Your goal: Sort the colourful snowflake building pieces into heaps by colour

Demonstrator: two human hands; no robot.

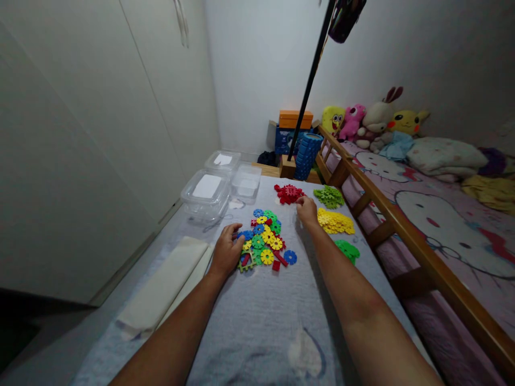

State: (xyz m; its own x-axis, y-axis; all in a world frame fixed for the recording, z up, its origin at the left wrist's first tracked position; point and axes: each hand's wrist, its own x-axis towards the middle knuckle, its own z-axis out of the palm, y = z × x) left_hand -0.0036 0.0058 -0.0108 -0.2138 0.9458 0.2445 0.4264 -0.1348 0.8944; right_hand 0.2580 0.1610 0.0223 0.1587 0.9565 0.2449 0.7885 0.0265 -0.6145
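Note:
A mixed pile of plastic building pieces (267, 257), with notched discs in blue, yellow and green plus red and olive bits, lies mid-table. My left hand (228, 250) rests at its left edge, fingers apart and touching or nearly touching the nearest discs. Beyond it sits a heap of red pieces (289, 194). My right hand (307, 211) is at the near right side of that heap, fingertips drawn together; whatever they pinch is hidden. Down the right side are piles of light green pieces (329, 197), yellow discs (335, 222) and green discs (347, 250).
Clear lidded plastic boxes (206, 193) and an unlidded clear box (246, 182) stand at the back left. A folded cream cloth (169, 284) lies at the left. The wooden bed rail (386, 201) borders the right side; a black pole (310, 80) rises behind the table.

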